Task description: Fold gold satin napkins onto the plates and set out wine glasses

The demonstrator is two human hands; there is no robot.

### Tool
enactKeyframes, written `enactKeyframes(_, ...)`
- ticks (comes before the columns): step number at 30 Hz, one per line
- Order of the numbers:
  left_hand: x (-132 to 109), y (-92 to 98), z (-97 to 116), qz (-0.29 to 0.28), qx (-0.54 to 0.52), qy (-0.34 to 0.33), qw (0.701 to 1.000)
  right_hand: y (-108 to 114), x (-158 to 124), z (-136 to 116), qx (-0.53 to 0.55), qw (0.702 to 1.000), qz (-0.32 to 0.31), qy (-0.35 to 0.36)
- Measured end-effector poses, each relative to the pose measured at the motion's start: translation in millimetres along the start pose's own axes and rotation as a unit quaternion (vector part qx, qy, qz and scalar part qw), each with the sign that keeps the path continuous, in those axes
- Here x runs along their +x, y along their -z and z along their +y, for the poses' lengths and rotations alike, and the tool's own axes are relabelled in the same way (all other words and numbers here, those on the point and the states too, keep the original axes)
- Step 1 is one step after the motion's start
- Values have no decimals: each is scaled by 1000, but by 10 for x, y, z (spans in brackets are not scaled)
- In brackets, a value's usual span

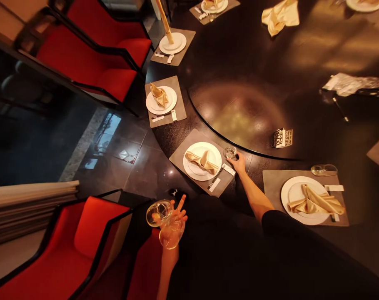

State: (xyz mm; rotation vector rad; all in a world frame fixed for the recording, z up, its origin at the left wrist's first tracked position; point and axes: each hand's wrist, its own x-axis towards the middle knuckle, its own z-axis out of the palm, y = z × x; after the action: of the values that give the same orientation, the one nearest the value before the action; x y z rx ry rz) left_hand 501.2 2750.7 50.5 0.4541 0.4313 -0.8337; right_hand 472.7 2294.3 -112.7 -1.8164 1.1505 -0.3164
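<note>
My right hand (239, 163) is closed on a small clear glass (230, 152) at the upper right corner of a grey placemat (180, 155). On that mat lies a white plate (194, 173) with a folded gold napkin (202, 161), chopsticks (216, 178) and a white packet (228, 169) beside it. Low on the left, away from the table, my left hand (178, 214) carries clear wine glasses (160, 213). Their bowls overlap, and the stems are mostly hidden among the fingers.
Other place settings (161, 100) ring the dark round table (214, 58). A napkin holder (283, 137) stands on the turntable, with a loose gold cloth (281, 16) further back. At right, another setting has a glass (323, 170). Red chairs (95, 233) stand at the left.
</note>
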Motion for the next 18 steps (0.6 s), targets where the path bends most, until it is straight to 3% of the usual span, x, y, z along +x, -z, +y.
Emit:
enactKeyframes(9,267,160,569,-13,33,19,999,-270,66,346,-83,996,31,-9)
enactKeyframes(16,610,127,1254,5,49,56,997,-259,8,88,-130,991,41,-6)
enactKeyframes(18,754,162,1501,5,52,71,996,-166,-120,-14,-161,982,92,-30)
